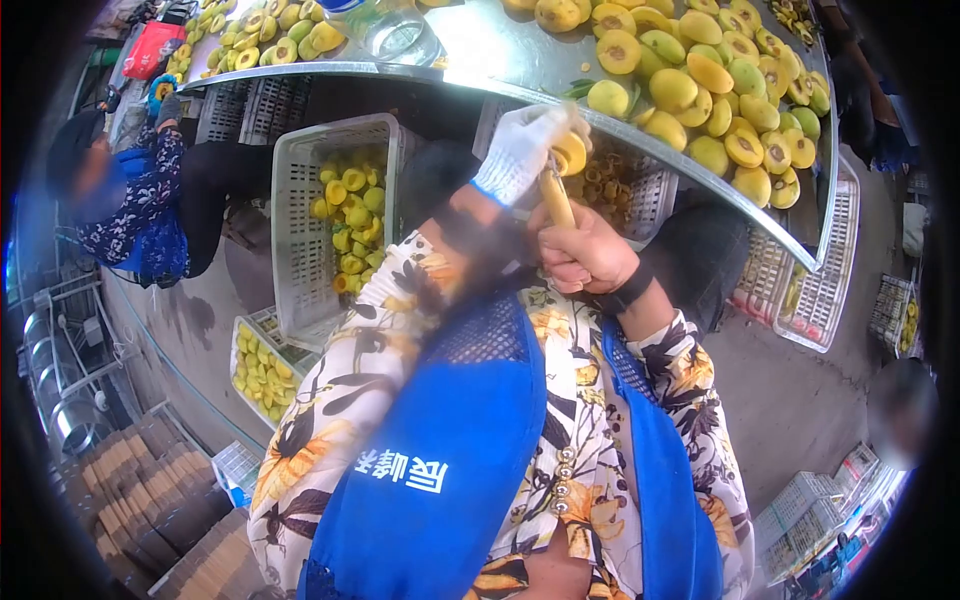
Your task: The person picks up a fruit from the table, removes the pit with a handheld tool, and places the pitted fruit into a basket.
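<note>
My left hand [520, 155], in a white knit glove, grips a yellow peach half [569, 153] near the table's front edge. Closed around the pale handle of a pitting knife [556, 198] is my bare right hand [590, 250]. The tool's thin metal end meets the cut side of the peach half; how deep it goes is hidden. Below both hands stands a crate [655, 200] with brownish pits and scraps in it. Many halved peaches [700, 90] are heaped on the metal table [480, 55] just beyond.
A white crate [290, 230] of yellow halves stands to my left, with a smaller crate [245, 375] behind it. Another person [140, 200] sits at far left. Empty-looking crates [820, 270] are at right. A clear plastic container [400, 35] rests on the table.
</note>
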A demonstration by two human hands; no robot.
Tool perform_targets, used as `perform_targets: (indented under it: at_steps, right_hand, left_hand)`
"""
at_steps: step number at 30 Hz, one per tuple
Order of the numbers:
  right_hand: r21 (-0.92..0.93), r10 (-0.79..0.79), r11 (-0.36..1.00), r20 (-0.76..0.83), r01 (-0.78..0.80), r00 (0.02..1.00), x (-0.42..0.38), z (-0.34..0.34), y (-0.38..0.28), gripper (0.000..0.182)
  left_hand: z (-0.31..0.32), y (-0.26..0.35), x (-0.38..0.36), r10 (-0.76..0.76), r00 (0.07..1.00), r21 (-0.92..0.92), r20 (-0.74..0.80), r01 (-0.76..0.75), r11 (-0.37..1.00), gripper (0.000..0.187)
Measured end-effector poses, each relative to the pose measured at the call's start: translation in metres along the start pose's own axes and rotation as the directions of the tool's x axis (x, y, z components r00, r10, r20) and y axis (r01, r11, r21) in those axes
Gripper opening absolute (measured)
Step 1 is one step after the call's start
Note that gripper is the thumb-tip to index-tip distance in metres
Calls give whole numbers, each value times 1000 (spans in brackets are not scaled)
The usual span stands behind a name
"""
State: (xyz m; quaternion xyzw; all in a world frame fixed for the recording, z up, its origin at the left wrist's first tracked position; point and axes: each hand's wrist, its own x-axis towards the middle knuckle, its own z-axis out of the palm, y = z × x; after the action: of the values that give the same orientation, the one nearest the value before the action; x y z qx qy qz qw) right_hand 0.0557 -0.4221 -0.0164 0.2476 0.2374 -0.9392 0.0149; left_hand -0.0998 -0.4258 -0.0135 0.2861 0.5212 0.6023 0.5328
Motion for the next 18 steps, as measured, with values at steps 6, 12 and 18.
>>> perform_targets:
  at_steps: [6,12,18]
  right_hand:
    - [-369,-211,913,-60,175,976,3,0,7,20]
    - [-883,-459,427,-399,-197,794,14,-19,10,33]
    - [-739,-562,672,-469,46,681,9,-35,14,28]
  left_hand:
    - [-92,27,-9,40,866,-260,-498,-193,946,37]
    - [-160,51,-40,713,679,984,-176,147,103,29]
    - [-11,16,62,385,893,969,232,-247,-9,28]
